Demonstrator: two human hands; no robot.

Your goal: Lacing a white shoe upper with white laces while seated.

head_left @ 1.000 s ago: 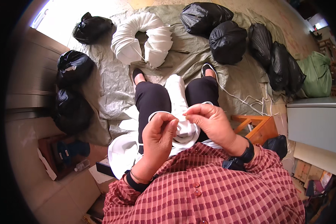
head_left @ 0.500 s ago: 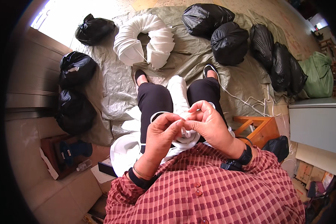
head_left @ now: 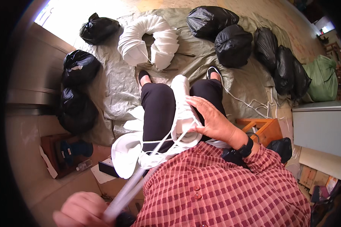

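Note:
Between my thighs lies a long white bundle [head_left: 181,94], apparently soft nested pieces, with white cord [head_left: 178,140] around its near end. My right hand [head_left: 214,120] rests against that end, fingers spread and thumb apart, touching the bundle and the cord. Off to the lower left, my left hand [head_left: 81,210] is blurred by motion and closed on the cord, which stretches taut from the bundle. Beside my left thigh sit white cup-shaped pieces [head_left: 127,151] with loose loops of cord over them. Whether the cord is knotted is not visible.
A curved stack of white nested pieces [head_left: 149,39] lies on the grey-green tarp [head_left: 121,100]. Several black plastic bags [head_left: 234,45] surround it. At the right are a green sack [head_left: 322,77], a wooden stool [head_left: 263,130] and a grey cabinet [head_left: 324,125].
My hands were together over the bundle, fingertips pinched. The left has swung down and left, drawing the cord out; the right has opened and settled on the bundle.

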